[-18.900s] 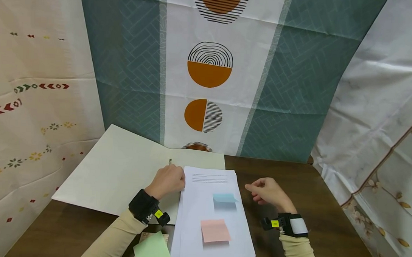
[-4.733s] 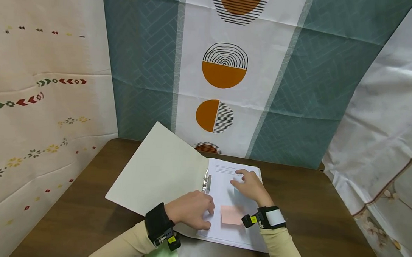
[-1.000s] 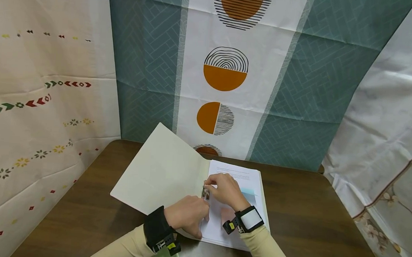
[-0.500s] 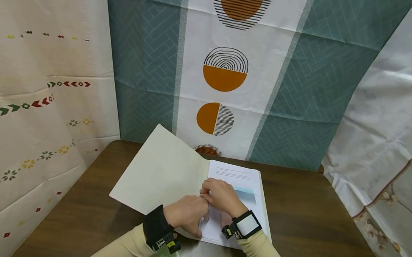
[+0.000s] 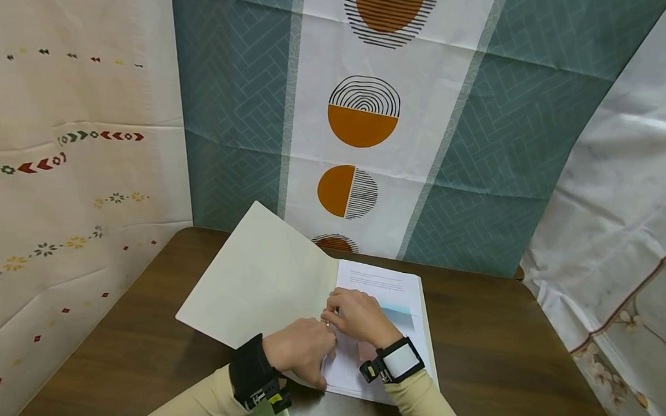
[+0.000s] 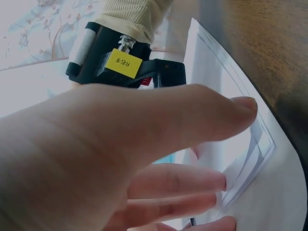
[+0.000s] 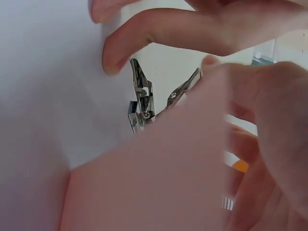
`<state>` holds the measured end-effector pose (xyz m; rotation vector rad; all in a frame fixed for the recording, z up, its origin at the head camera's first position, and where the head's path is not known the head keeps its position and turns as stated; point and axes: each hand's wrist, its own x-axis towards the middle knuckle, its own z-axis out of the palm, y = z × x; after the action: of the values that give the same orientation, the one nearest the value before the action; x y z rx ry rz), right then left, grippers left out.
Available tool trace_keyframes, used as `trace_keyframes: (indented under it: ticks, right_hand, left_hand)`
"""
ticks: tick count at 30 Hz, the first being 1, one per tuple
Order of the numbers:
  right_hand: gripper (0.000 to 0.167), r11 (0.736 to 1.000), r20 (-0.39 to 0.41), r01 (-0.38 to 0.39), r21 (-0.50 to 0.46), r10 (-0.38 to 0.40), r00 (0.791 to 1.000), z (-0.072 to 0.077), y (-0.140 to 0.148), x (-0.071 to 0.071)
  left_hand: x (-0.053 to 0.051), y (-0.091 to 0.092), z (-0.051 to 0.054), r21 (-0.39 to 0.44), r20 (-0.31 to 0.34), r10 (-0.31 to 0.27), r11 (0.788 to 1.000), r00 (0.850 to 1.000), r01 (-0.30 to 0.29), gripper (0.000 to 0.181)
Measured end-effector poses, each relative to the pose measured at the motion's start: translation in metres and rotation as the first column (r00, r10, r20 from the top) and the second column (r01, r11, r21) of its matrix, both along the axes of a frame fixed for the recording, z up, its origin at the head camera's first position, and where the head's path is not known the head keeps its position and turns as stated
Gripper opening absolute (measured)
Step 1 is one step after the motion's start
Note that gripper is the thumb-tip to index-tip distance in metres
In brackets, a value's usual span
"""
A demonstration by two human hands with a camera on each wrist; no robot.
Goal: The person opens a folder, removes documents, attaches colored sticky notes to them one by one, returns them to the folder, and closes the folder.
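Note:
A white paper stack [image 5: 377,277] lies in an open cream folder [image 5: 261,282], its cover spread to the left. A blue sticky note [image 5: 398,317] and a pink one [image 5: 366,352] are on the top sheet. My left hand [image 5: 302,348] rests on the lower left of the stack, fingers fairly straight, thumb [image 6: 236,113] by the pages' edge. At the folder's spine, my right hand [image 5: 358,316] pinches a lever of the metal clip [image 7: 143,91], whose two arms spread apart in the right wrist view. The pink note hides part of the clip there.
A green sticky note [image 5: 262,415] lies by the left wrist at the table's front. The brown wooden table [image 5: 504,355] extends to both sides. A patterned curtain [image 5: 363,123] hangs behind the table, with light cloths at each side.
The paper stack, loose beside the folder cover at first, now lies inside the folder. My right hand has moved from the top sheet to the clip, shifting slightly down; my left hand barely moved lately.

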<state>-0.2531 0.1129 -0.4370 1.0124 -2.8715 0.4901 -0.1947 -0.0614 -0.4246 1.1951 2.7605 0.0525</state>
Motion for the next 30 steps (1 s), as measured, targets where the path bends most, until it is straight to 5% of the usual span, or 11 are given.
trace_keyframes:
  ticks: [12,30]
  right_hand:
    - [0.016,0.992,0.143,0.0,-0.126,0.018,0.99,-0.003,0.001,-0.005]
    - [0.014,0.986,0.116,-0.02,-0.166,0.04,0.992,-0.026,0.008,-0.008]
  left_hand:
    - [0.002,0.0,0.0,-0.036,-0.001,0.028,0.999,1.0,-0.028,0.043]
    - [0.0,-0.001,-0.003,-0.024,0.004,0.006,1.0,1.0,-0.006,0.036]
